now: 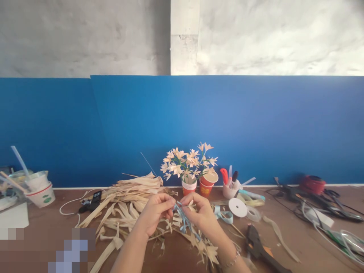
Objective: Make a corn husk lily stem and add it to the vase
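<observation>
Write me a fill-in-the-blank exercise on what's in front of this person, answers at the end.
1. Between the left grip and the right grip shows a narrow, glossy ribbon coloured light ____.
2. Pale, star-pointed flowers on green stems rise from a red-and-white paper ____.
3. The wrist wearing a thin, silvery chain bracelet is the ____ one.

Missing words: blue; cup; right.

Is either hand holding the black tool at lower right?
No, the black tool lies on the table, while the left hand and right hand pinch the blue ribbon.
</observation>
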A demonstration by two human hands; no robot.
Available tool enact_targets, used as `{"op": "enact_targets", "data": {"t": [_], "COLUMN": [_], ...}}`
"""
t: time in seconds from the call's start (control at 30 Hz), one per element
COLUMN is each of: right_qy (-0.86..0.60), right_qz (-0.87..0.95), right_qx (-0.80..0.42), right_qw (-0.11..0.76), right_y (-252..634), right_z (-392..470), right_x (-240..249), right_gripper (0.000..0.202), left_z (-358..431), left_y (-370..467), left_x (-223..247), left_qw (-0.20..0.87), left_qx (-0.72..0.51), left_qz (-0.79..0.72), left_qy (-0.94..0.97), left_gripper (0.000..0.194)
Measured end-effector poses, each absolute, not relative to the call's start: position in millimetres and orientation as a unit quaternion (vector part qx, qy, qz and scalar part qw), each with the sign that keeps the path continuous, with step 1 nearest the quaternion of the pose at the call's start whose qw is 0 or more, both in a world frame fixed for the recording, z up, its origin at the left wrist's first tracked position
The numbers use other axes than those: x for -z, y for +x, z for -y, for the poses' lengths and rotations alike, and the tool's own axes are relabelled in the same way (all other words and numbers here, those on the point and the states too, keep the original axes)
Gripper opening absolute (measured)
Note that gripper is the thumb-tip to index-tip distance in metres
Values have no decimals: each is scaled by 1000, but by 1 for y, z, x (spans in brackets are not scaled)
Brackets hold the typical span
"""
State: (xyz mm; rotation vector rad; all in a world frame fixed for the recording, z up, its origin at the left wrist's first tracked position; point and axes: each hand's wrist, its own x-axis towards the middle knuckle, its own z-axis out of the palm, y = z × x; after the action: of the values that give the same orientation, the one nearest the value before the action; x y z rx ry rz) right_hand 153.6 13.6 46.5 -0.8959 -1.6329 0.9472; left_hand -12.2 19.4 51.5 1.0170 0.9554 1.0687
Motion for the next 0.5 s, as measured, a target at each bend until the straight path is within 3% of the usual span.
{"op": "enact_targets", "data": {"t": [0.23,0.37,0.5], "right_qy": [-419,-448,-444], "right_qz": [712,755,773], "right_qx": [-355,-197,-25], "right_qw": [438,436,453], "right_y": [158,155,140], "right_z": [-10,-5,-2], "right_x": [-52,-53,-44], "right_gripper": [9,24,14], "left_z": [-22,-21,-20], "left_y": [-10,-5,0], "left_x": [-48,-47,-46], "left_qw": [606,577,562], "left_qx": [-484,-502,-517], "left_qz": [-435,-447,-460], "left_qy": [457,463,453], "left_gripper": [25,22,20]}}
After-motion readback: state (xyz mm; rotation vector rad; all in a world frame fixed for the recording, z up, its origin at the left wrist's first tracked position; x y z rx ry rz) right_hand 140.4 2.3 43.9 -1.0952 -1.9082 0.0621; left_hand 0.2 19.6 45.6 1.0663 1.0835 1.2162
